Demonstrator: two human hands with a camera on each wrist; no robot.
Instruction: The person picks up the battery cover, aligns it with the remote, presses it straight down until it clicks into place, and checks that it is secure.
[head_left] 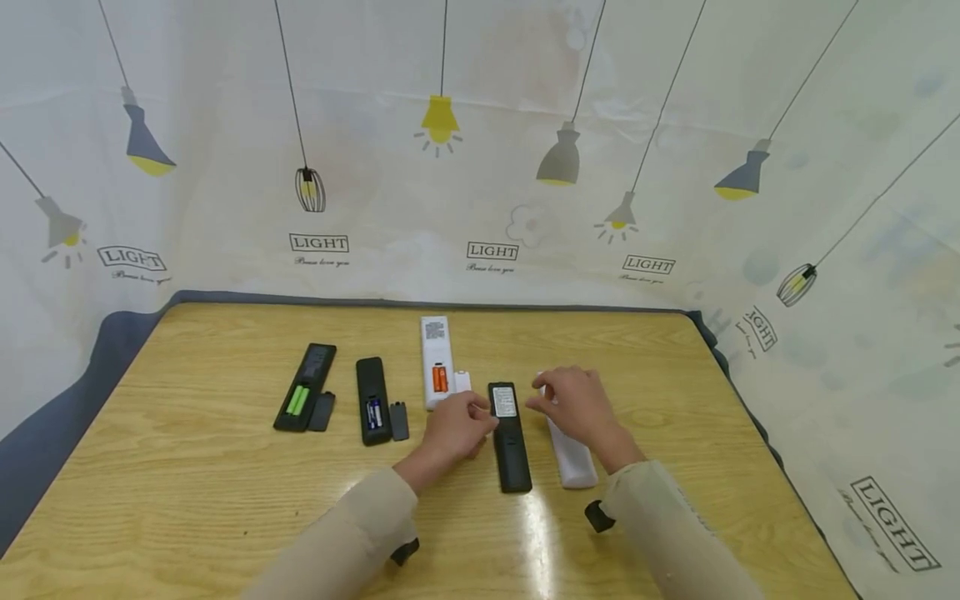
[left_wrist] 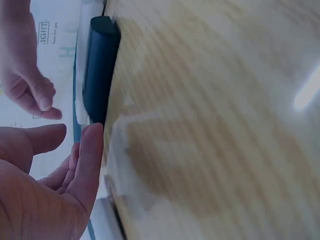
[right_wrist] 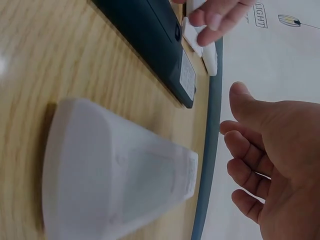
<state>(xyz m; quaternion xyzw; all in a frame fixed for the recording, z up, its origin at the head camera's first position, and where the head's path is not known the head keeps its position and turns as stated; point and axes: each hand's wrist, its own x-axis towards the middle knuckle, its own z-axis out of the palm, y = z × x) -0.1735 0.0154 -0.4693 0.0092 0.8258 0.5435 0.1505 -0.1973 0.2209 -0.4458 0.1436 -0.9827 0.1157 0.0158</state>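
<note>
A black remote control (head_left: 513,462) lies back side up on the table, its battery cover in place and a white label at its far end. My left hand (head_left: 456,429) hovers at its left edge, thumb and fingers apart with nothing between them; whether a fingertip touches it, I cannot tell. To the right lies a white remote control (right_wrist: 135,185), partly hidden in the head view by my right hand (head_left: 581,408). That hand hangs above it with loosely bent fingers and holds nothing. In the right wrist view, the hand is clear of both remotes.
Left of my hands lie a white remote (head_left: 434,342) with orange batteries, a black remote (head_left: 371,379) with dark blue batteries, and another black remote (head_left: 317,365) with green ones. Their loose covers (head_left: 399,421) lie beside them. A printed curtain (head_left: 390,200) stands behind the wooden table (head_left: 187,467).
</note>
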